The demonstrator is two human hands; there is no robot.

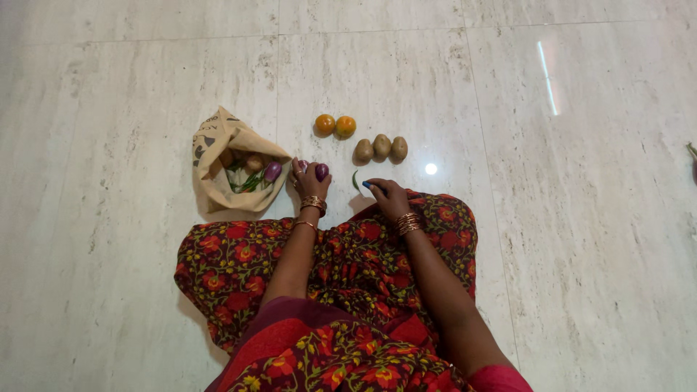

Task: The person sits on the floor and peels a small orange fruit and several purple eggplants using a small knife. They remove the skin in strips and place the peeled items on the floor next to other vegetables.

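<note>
I sit on a pale marble floor in a red flowered dress. My left hand (308, 180) is closed around two small purple eggplants (321, 171), just right of an open beige cloth bag (218, 181). Inside the bag lie another purple eggplant (272, 171), green chillies and some pale vegetables. My right hand (387, 196) rests on the floor with its fingertips at a green chilli (355, 181). Beyond my hands, two orange tomatoes (335, 125) and three potatoes (380, 148) sit in rows on the floor.
Marble floor tiles (566, 218) stretch all around, with a bright light reflection to the right of the potatoes. A dark object (692, 156) pokes in at the right edge.
</note>
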